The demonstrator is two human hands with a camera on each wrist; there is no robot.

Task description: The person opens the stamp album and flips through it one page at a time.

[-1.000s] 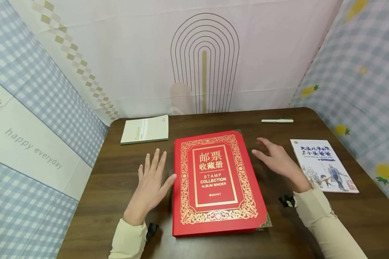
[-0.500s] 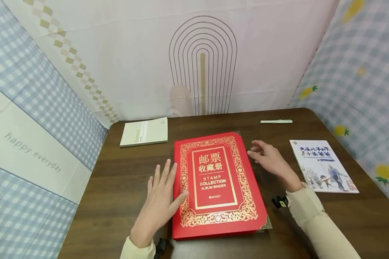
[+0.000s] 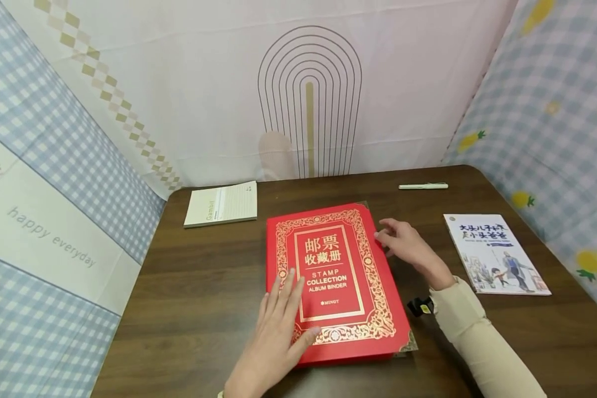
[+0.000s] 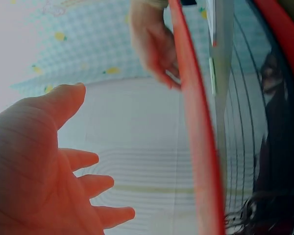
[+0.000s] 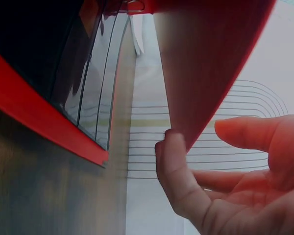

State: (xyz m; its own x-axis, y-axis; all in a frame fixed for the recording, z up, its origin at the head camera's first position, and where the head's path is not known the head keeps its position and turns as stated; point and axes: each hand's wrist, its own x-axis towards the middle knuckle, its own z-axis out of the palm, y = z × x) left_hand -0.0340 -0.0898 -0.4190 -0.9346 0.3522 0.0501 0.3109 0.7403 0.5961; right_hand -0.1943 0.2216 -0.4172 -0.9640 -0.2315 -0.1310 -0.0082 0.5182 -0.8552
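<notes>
A red stamp album [image 3: 323,298] with gold borders lies on the table. Over its lower left part is my left hand [image 3: 273,334], fingers straight and spread, thumb apart. In the left wrist view, that hand [image 4: 44,147] appears beside the cover's face. At the album's right edge, my right hand [image 3: 408,246] holds the front cover. The right wrist view shows its bent fingers [image 5: 174,161] under the edge of the cover [image 5: 206,63], with the thumb on the outer side. A gap separates the cover from the dark pages with clear strips [image 5: 100,73].
On the wooden table [image 3: 189,298], a pale notepad [image 3: 224,203] lies at the back left. A light-coloured pen [image 3: 423,186] lies at the back right, and a white picture book [image 3: 497,254] is to the right of my right hand. Patterned cloth hangs behind and along both sides.
My left hand has moved right and toward me, from beside the album to over its lower left part. The right hand has come left to the cover's edge.
</notes>
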